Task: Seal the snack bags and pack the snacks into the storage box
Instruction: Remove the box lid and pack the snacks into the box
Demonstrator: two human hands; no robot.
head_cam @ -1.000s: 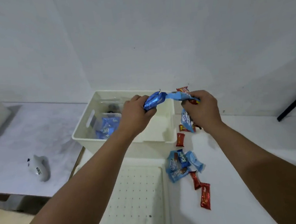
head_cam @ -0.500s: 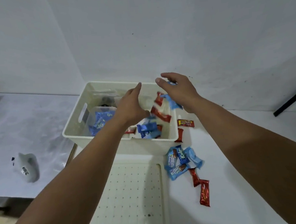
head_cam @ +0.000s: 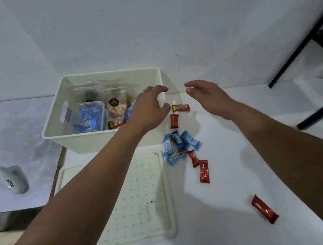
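I read the packing as partly done. The storage box (head_cam: 106,105) sits at eleven o'clock and already holds clear sealed-looking bags, a tub of blue packets and a few loose snacks. My left hand (head_cam: 148,108) hovers over its right rim, fingers loosely spread, holding nothing; my right hand (head_cam: 208,98) hangs at one o'clock, equally relaxed and empty. Left on the table: a yellow-red packet (head_cam: 181,108) and a small red one (head_cam: 174,121) beside the box, the blue cluster (head_cam: 179,146) near centre, two red bars (head_cam: 199,166) below it, and one red bar (head_cam: 264,209) at five o'clock
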